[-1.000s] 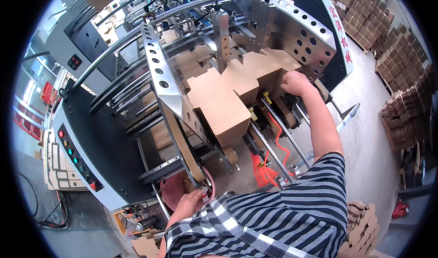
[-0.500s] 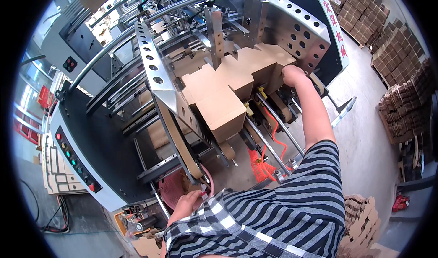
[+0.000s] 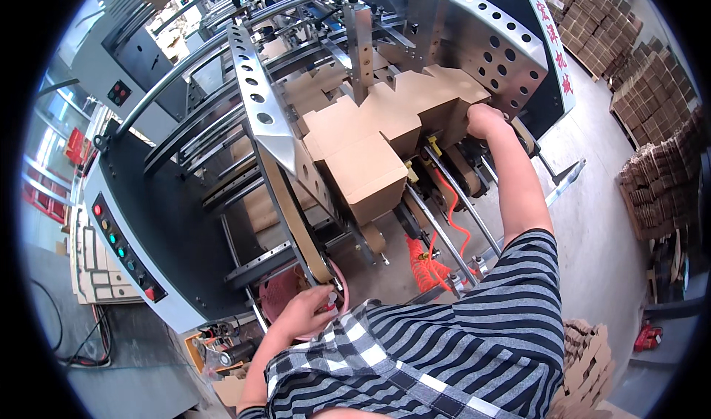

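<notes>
A row of overlapping, partly folded brown cardboard boxes (image 3: 368, 169) lies across the machine's delivery end. At its right end my right hand (image 3: 486, 121) is closed against the edge of a box, the fingertips partly hidden by its side panel. Low in front, my left hand (image 3: 304, 313) is curled around a small red and white bottle-like thing (image 3: 332, 305), mostly covered by the fingers. That hand is over a pink basket (image 3: 344, 286), beside the lower end of a tan conveyor belt (image 3: 300, 241).
Perforated metal guides (image 3: 255, 97) flank the boxes. Metal rods and an orange coiled air hose (image 3: 422, 267) sit below them. A button panel (image 3: 122, 252) faces me at left. Stacked flat cardboard (image 3: 655, 189) stands on the right; more cardboard (image 3: 589, 360) lies at lower right.
My left hand has risen slightly toward the belt's end, the small red and white thing moving with it. The right hand stays at the box edge; the whole view has shifted a little.
</notes>
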Demonstrator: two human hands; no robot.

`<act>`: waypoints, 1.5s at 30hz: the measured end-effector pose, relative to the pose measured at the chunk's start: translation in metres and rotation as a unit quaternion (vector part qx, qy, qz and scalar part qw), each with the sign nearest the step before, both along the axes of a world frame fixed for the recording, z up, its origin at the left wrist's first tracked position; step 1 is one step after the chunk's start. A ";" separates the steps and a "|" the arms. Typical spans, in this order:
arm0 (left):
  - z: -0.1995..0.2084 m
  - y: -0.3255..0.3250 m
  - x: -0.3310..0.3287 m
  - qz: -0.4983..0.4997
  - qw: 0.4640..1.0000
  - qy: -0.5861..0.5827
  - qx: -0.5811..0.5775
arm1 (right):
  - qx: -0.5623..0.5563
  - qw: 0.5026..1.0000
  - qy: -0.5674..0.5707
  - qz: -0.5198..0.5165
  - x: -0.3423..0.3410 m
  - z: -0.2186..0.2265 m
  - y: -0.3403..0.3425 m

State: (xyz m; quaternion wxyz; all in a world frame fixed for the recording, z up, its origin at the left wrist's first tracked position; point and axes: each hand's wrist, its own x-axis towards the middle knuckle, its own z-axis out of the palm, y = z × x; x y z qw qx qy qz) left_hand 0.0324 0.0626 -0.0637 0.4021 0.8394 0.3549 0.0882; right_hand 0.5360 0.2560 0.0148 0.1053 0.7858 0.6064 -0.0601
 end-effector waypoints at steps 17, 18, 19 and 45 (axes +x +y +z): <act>0.039 0.104 0.159 0.067 0.971 -0.181 -0.138 | 0.021 0.999 -0.007 0.022 0.008 -0.012 0.011; 0.038 0.104 0.160 0.070 0.975 -0.180 -0.114 | 0.020 0.999 -0.011 0.023 0.009 -0.012 0.012; 0.038 0.103 0.160 0.071 0.975 -0.179 -0.110 | 0.019 0.999 -0.013 0.025 0.008 -0.012 0.013; 0.043 0.101 0.157 0.036 0.992 -0.074 -0.097 | 0.084 0.994 0.008 0.066 0.017 -0.038 0.015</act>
